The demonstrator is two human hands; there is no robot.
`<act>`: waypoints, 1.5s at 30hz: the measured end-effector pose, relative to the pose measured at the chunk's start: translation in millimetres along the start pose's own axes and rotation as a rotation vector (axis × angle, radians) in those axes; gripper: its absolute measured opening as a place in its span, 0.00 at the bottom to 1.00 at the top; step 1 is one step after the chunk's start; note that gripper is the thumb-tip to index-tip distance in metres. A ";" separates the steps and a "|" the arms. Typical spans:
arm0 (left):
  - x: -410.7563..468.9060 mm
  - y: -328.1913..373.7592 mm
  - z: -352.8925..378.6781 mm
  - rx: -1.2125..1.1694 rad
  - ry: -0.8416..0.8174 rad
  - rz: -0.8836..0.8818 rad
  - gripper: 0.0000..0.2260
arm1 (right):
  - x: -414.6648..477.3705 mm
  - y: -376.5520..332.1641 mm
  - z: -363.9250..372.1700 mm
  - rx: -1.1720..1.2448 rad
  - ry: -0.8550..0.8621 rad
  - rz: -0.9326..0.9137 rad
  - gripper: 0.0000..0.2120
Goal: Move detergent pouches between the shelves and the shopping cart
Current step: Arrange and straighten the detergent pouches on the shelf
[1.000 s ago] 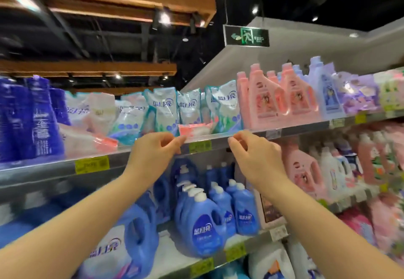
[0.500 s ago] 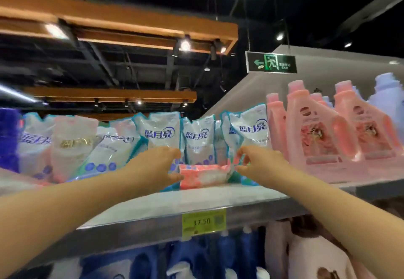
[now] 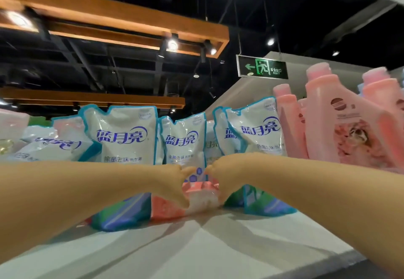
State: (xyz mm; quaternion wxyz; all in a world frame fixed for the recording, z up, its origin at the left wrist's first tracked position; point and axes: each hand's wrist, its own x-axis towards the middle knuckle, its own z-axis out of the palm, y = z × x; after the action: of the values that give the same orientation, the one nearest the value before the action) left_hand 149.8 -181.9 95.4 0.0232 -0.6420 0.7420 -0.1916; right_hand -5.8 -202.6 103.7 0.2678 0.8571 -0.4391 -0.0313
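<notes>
STEP: lift out the flat pink-and-white plastic detergent pouch | WHERE: lying on the white shelf board, just in front of the upright white-and-blue pouches | HANDS: your left hand and right hand curl round its ends | ADVICE: grip firmly and raise before pulling, or its neighbours may topple.

A single wide-angle camera on the person's head sits about level with the top shelf board and close to its front edge. It faces forward across the board and tilts slightly up, so ceiling beams and an exit sign fill the upper half. Both forearms enter from the lower corners, and the left hand and right hand meet at mid-frame, gripping a pink pouch.
</notes>
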 end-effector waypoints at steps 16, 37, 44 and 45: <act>1.4 10.8 -12.1 -0.069 0.164 -0.219 0.20 | 30.0 9.2 -8.5 -0.038 0.299 -0.023 0.13; -182.4 110.3 -105.4 -1.492 0.779 -0.026 0.06 | -178.8 -27.8 -56.1 1.354 0.978 -0.019 0.33; -275.0 198.3 -84.3 -1.844 0.513 0.086 0.03 | -309.8 -86.2 -38.7 1.780 0.905 0.187 0.33; -290.4 213.6 -81.5 -1.893 0.467 0.089 0.03 | -334.9 -93.6 -32.1 1.801 0.923 0.230 0.34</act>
State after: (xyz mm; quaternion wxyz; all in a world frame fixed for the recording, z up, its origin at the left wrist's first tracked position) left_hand -23.9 140.0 42.2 -0.6423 -0.3123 0.5987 0.3625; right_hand -132.7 113.0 24.8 -0.3321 0.6213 -0.2330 0.6704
